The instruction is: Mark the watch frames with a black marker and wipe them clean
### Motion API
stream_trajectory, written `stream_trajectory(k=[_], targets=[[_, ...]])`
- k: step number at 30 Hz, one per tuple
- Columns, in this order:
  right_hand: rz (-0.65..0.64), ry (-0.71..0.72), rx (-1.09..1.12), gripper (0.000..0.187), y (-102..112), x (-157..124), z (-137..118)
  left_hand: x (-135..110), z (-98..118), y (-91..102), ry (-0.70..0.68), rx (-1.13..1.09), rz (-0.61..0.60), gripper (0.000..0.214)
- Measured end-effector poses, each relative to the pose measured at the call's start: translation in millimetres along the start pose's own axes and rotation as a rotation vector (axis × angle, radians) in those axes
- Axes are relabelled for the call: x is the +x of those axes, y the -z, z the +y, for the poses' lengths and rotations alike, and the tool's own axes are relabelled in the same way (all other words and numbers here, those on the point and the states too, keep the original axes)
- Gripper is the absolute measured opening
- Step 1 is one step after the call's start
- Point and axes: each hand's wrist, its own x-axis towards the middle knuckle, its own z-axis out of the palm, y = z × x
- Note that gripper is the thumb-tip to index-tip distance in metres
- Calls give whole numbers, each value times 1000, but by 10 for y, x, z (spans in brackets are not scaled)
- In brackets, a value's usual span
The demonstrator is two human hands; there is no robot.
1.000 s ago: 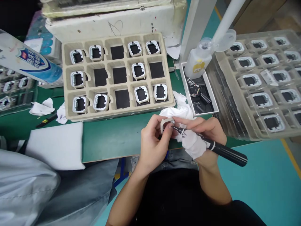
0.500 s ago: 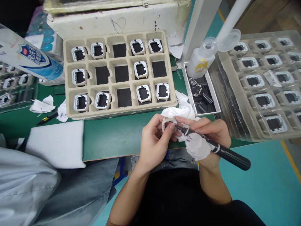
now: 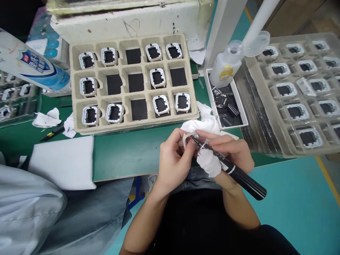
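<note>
Between the thumb and fingers of my left hand [image 3: 175,164] is a small beige watch case [image 3: 186,139], partly covered by the fingers. My right hand [image 3: 233,150] grips a black marker pen [image 3: 245,180], its thin tip at the inner edge of the case. A piece of white tissue [image 3: 208,163] hangs around the marker near the right hand. Just behind the hands stands a beige molded tray [image 3: 130,124] with similar watch cases in several of its pockets; other pockets show only a dark bottom.
A white box [image 3: 245,122] of small dark parts and a translucent bottle [image 3: 225,67] stand at the right. Farther right are stacked trays [image 3: 281,141] of cases. At left lie a cutter knife [image 3: 51,134], a white cloth [image 3: 62,161] and a spray can [image 3: 50,72]. A person's sleeve [image 3: 26,209] is beside me.
The marker has swung steeper, its rear end moving left and down. My right hand has shifted slightly left with it. My left hand still holds the watch case.
</note>
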Motion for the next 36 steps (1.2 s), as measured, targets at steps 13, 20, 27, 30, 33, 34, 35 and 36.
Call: stream_trajectory(k=[13, 20, 27, 30, 33, 34, 35, 36], targets=[[-17, 23, -40, 27, 17, -22, 37, -34, -50, -19, -93, 236, 58, 22], [-36, 2, 11, 33, 37, -47, 68, 4, -10, -2, -29, 59, 36, 24], [-60, -36, 149, 25, 77, 17, 31, 81, 45, 99, 101, -194, -47, 32], [-33, -25, 170, 24, 65, 36, 17, 82, 33, 140, 132, -241, -83, 28], [7, 12, 158, 24, 36, 29, 35, 69, 38, 150, 155, -281, -99, 25], [29, 30, 155, 23, 29, 26, 46, 65, 44, 146, 165, -296, -107, 24], [54, 48, 150, 22, 26, 24, 59, 62, 51, 140, 173, -313, -112, 23], [76, 61, 143, 20, 28, 23, 74, 59, 58, 133, 180, -329, -115, 23]])
